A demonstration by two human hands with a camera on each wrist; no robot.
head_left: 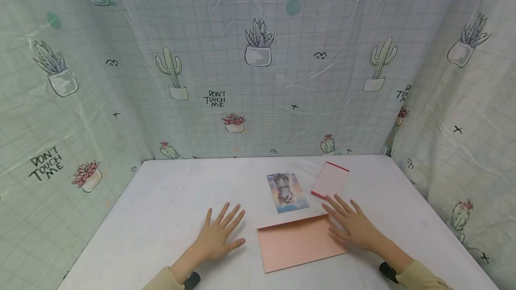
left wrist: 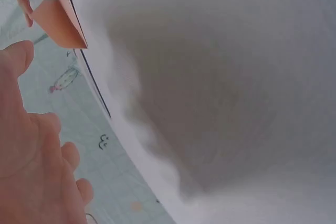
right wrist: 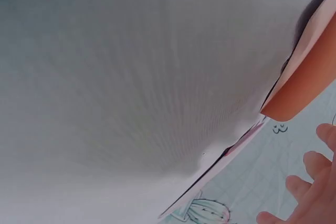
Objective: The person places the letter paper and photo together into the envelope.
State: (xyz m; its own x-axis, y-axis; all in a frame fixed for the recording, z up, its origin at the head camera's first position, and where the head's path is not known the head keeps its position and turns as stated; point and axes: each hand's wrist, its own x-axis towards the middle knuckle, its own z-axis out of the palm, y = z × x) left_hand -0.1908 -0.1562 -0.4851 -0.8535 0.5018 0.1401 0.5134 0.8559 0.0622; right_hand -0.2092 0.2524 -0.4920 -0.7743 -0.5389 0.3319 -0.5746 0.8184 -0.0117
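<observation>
My left hand (head_left: 214, 239) is spread with straight fingers low over the white table (head_left: 181, 200), to the left of a peach paper envelope (head_left: 300, 246), and holds nothing. The envelope's long upper edge shows a darker orange flap (left wrist: 59, 24), which stands up from the table in both wrist views. My right hand (head_left: 356, 226), fingers also spread, overlaps the envelope's right end in the head view and grips nothing. Beyond the envelope lies a picture card (head_left: 287, 193) with a grey furry animal on a pastel background. Right of it is a pale pink rectangle (head_left: 330, 180) with red ends, just beyond my right fingertips.
A cloth (head_left: 258, 84) printed with potted cacti and grid lines hangs behind the table and along both sides. Dark bands (head_left: 388, 272) sit at both wrists, beside the beige sleeves (head_left: 421, 276).
</observation>
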